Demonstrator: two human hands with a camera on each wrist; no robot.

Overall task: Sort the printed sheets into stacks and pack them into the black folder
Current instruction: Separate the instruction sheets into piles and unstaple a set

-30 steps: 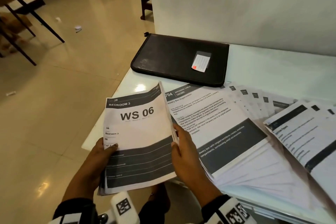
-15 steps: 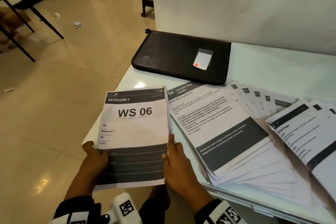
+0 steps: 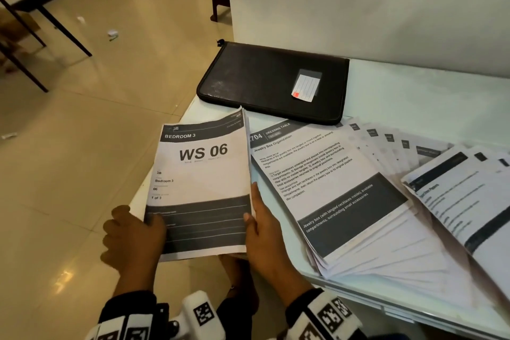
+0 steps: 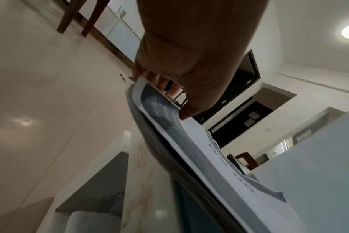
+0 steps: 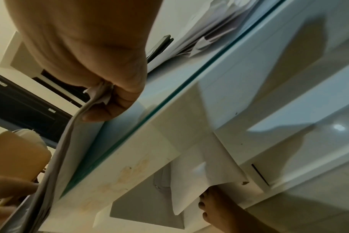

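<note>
A stack of printed sheets topped by a page reading "WS 06" (image 3: 201, 185) hangs partly over the table's left corner. My left hand (image 3: 138, 232) grips its lower left edge, thumb on top, as the left wrist view shows (image 4: 181, 100). My right hand (image 3: 262, 226) pinches the lower right edge (image 5: 102, 96). To the right lies a fanned stack headed "Jewelry Box Organization" (image 3: 328, 188). A further fan of sheets (image 3: 463, 196) lies at the far right. The black folder (image 3: 273, 80) lies closed at the back left of the table.
The white table (image 3: 427, 107) has a glass top; its near edge runs under the sheets. A white wall stands right behind the folder. Tiled floor lies to the left, with chair legs (image 3: 41, 36) farther off. A bare foot (image 5: 215, 208) shows under the table.
The WS 06 stack was flattened and squared, then its top right corner lifted slightly. Both hands slid down to its lower corners. The fanned sheets and folder stayed put.
</note>
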